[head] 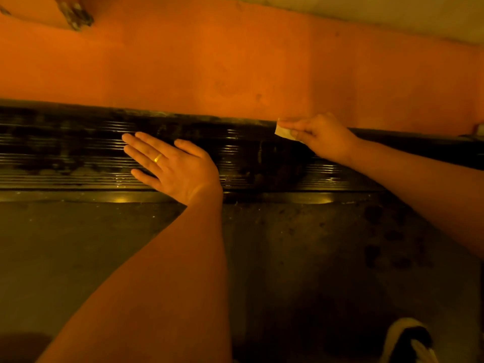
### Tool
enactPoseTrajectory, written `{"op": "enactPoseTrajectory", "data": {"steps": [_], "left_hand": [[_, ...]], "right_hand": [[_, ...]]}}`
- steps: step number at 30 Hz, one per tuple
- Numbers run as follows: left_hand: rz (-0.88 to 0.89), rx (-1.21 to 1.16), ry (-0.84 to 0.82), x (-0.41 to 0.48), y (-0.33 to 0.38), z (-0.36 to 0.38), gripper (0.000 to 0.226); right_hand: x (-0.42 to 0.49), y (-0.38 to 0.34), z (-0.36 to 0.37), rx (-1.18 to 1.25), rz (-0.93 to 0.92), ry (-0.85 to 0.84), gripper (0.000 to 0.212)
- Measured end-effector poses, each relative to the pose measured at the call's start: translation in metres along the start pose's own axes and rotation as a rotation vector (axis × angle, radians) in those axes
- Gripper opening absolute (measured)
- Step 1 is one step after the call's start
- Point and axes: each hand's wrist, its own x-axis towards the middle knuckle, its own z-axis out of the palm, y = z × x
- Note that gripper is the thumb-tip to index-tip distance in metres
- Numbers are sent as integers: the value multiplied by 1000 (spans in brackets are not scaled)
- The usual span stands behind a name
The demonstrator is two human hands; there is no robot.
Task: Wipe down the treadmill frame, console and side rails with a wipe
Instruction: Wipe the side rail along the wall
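Side rail (78, 153) is being wiped, prob. partly done: wipe (284, 132) pinched by right hand (324, 138), left hand (178, 166) laid flat w/ fingers straight; rest unseen.

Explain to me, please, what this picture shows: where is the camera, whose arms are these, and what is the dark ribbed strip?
The camera sits on a person's head and looks down, so the two bare arms are that person's own. The dark ribbed strip is the treadmill's side rail, running left to right. The left hand, wearing a ring, lies flat on the rail with straight fingers. The right hand pinches a small pale wipe at the rail's far edge. Beyond the rail is an orange surface; nearer lies a flat grey surface, probably the belt.
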Motion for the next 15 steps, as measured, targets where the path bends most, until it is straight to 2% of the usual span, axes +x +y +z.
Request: {"op": "enactPoseTrajectory", "data": {"steps": [8,15], "left_hand": [[18,-19,7,-1,0,-1,65],[29,-59,46,-1,-1,0,64]], "right_hand": [[0,-5,-8,-15,29,-59,40],[30,-32,-8,-102,-46,-142,46]]}}
